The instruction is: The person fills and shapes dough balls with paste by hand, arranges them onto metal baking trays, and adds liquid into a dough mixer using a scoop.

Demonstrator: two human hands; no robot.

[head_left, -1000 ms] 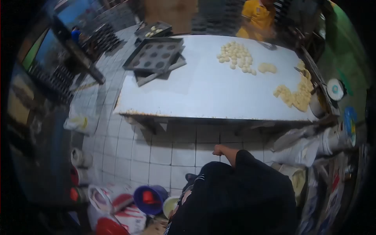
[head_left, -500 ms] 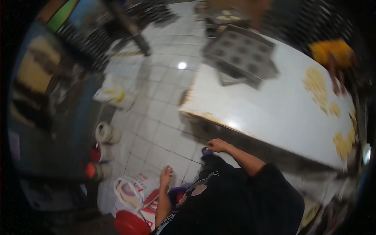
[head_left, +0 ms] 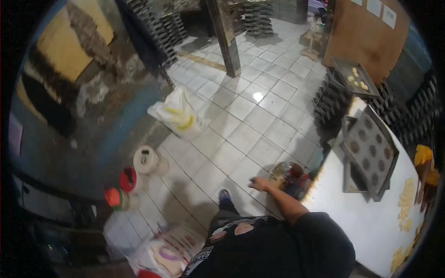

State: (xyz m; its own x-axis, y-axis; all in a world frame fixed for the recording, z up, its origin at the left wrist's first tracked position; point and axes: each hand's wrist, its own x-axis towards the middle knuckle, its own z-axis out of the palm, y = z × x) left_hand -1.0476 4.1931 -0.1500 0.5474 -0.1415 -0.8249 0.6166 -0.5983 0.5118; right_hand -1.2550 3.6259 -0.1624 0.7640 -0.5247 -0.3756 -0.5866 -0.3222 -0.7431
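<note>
My right hand (head_left: 259,184) hangs over the tiled floor, left of the white table. Its fingers are loosely apart, with nothing visible in them. Close beside it, on the floor by the table's end, is a round container (head_left: 286,172) with mixed contents I cannot make out. My left hand is out of view. Below my right hand, one foot in a dark sandal (head_left: 225,194) steps forward on the tiles.
The white table (head_left: 320,197) holds baking trays (head_left: 369,153) and pale dough pieces (head_left: 406,204); a person in a yellow sleeve (head_left: 423,155) stands at its far side. Buckets (head_left: 146,159), a white sack (head_left: 178,113) and a printed sack (head_left: 183,243) line the left. A post (head_left: 225,41) stands ahead.
My view has swung left and forward along the aisle, so the table now sits farther right. My left hand has dropped out of view. The container beside the table's end has come into sight.
</note>
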